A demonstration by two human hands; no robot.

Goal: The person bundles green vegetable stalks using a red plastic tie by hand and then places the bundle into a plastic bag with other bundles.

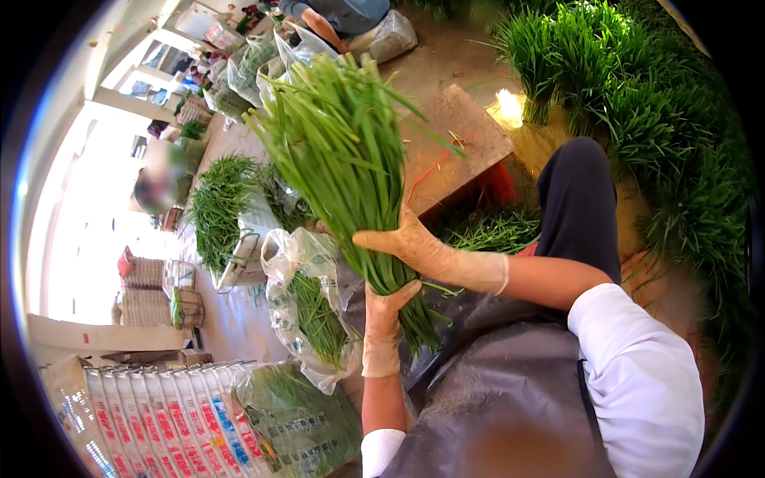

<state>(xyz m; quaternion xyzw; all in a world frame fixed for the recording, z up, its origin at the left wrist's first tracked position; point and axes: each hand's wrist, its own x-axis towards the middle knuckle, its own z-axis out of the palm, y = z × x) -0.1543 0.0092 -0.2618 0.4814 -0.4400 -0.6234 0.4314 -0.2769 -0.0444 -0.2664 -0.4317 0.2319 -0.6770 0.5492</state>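
A thick bunch of garlic chives (343,151), long flat green leaves, is held up in front of me, leaning up and to the left. My left hand (382,315), in a pale glove, grips its lower part, thumb across the stems. Just above it, my right hand (426,251), gloved alike, wraps the bunch from the right with its thumb over the front. The fingers of both hands are mostly hidden by the leaves. Loose stem ends stick out below my left hand, over the dark apron (502,382) on my lap.
A low wooden board (458,151) with red string stands beyond my hands, with cut leaves (498,231) below it. Clear bags of greens (319,319) and a white crate (243,247) lie left. Upright bunches (637,103) line the right. A co-worker (351,16) sits at the top.
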